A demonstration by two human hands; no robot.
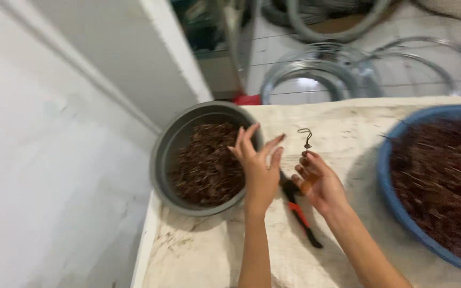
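On cloth-covered table, small hooked wire piece is pinched upright in right hand, while left hand, spread and empty, is best kept beside grey bowl, pliers lying between them.

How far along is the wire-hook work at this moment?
Done: the grey bowl already holds a heap of small brown pieces. In hand: the right hand pinches one bent wire hook upright, while the open left hand hovers at the grey bowl's rim; the pliers lie unused on the table. Left: the blue basin holds a big pile of brown pieces.
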